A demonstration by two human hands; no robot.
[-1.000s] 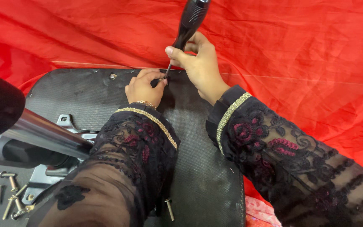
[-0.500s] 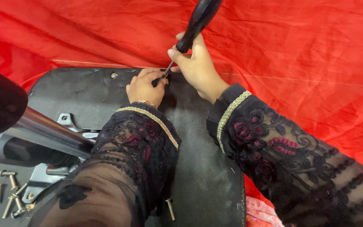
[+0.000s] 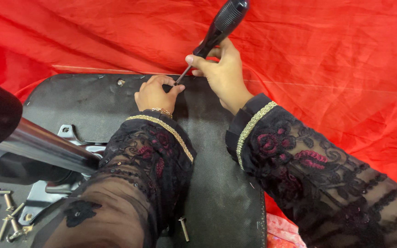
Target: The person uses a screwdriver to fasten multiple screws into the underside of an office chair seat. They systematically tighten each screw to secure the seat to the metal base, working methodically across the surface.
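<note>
My right hand (image 3: 224, 73) grips a black-handled screwdriver (image 3: 219, 25), its tip angled down to the far edge of a black fabric-covered seat base (image 3: 217, 183). My left hand (image 3: 155, 94) rests on that base with its fingertips pinched right at the screwdriver tip; whatever is under them is hidden. Both arms wear black lace sleeves with gold trim.
A metal cylinder (image 3: 47, 147) on a grey bracket (image 3: 67, 135) sticks up from the base at left. Several loose bolts (image 3: 5, 216) lie at lower left, one bolt (image 3: 184, 228) near the bottom centre, and a screw head (image 3: 121, 82) near the far edge. Red cloth (image 3: 336, 82) lies around.
The screwdriver handle has tilted further to the right and my right hand has shifted slightly up and right along it. My left hand stays at the tip.
</note>
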